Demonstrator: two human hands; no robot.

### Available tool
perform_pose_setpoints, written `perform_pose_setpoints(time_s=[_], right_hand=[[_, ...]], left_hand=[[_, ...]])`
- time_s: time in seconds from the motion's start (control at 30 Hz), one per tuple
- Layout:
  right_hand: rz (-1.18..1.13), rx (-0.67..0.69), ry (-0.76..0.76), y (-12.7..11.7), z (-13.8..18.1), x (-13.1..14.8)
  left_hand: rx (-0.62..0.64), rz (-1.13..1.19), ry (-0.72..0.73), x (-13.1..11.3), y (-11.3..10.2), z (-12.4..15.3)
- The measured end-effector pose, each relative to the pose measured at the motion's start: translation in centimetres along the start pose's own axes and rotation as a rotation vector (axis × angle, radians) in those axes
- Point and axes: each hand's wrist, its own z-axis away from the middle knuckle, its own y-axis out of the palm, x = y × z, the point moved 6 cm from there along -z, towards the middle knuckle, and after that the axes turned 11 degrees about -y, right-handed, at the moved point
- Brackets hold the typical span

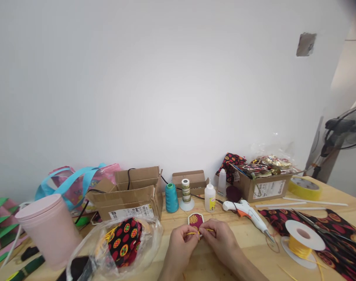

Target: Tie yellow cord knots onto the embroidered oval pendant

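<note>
Side by side at the table's front middle, my left hand (pixel 181 242) and my right hand (pixel 219 236) are closed in a pinch on a thin yellow cord (pixel 192 233). Their fingertips almost meet. Just beyond them lies a small dark-red fabric pouch (pixel 196 220) with a pale border and a gold flower pattern; the fingers hide its near end. Whether the cord is fixed to the pouch, I cannot tell.
Behind stand a teal thread cone (pixel 171 198), a glue bottle (pixel 210 198) and cardboard boxes (pixel 131 197). To the right lie a white glue gun (pixel 250 214), a yellow cord spool (pixel 303 236) and scissors (pixel 315 226). Leftward are a plastic bag (pixel 150 242) and a pink bin (pixel 49 230).
</note>
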Motion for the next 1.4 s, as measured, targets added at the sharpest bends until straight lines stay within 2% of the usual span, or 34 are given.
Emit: perform_pose_setpoints(time_s=[0.2,0.3,0.4,0.9,1.0,1.17,1.4], right_hand=[[-0.252,-0.015,0.002,0.2,-0.1,0.1],[-0.167,0.019,-0.061,0.1,-0.1,0.7],[-0.042,0.018,-0.062,-0.2,-0.2,0.7],[0.054,0.012,-0.053,0.0,0.1,0.3],[-0.029,0.002,-0.007,0.5,0.2,-0.5],[-0.341,-0.020,0.132,1.4,0.3,-1.7],[-0.387,-0.038,0.114,0.8,0.0,-1.2]], left_hand=[[0.095,0.151,-0.042,0.2,0.2,-0.2],[0.119,0.157,-0.025,0.2,0.3,-0.2],[0.140,0.171,-0.023,0.3,0.4,-0.2],[0.059,0.083,-0.067,0.8,0.3,-0.7],[0.023,0.039,-0.070,1.3,0.3,-0.9],[0.008,0.016,-0.065,1.6,0.0,-0.9],[0.042,-0.068,0.024,0.2,0.3,0.1]])
